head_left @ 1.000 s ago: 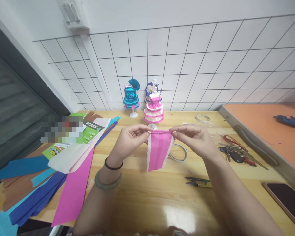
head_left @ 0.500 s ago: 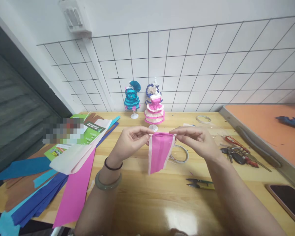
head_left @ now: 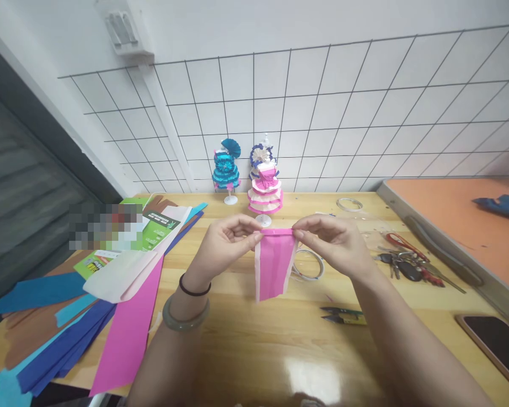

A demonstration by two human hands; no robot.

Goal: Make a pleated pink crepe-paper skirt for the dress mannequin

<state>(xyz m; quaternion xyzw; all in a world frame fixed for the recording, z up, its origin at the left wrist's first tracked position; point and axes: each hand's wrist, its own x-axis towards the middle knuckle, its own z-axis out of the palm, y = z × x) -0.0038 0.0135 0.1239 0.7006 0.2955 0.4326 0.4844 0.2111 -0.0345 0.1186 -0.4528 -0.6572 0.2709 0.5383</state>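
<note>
A pink strip of crepe paper (head_left: 274,265) with pale edges hangs above the table, its top edge folded over into a narrow band. My left hand (head_left: 233,240) pinches the upper left corner between thumb and fingers. At the upper right corner, my right hand (head_left: 328,237) pinches the same fold. Behind the strip lies a roll of clear tape (head_left: 321,270), partly covered by it. Beyond my hands stands a small figure in a pink and white ruffled paper dress (head_left: 265,195) on a white base.
Teal (head_left: 226,172) and navy-white (head_left: 257,157) dressed figures stand at the back. Coloured paper sheets (head_left: 127,333) fill the left. Thread snips (head_left: 341,316), keys (head_left: 409,270), a phone (head_left: 494,345) and another tape roll (head_left: 349,204) lie rightward. An orange board (head_left: 449,220) borders the right.
The top edge of the pink strip has turned, so its folded band now faces me as a flat strip. My thumbs have shifted up onto the fold. The view moved slightly.
</note>
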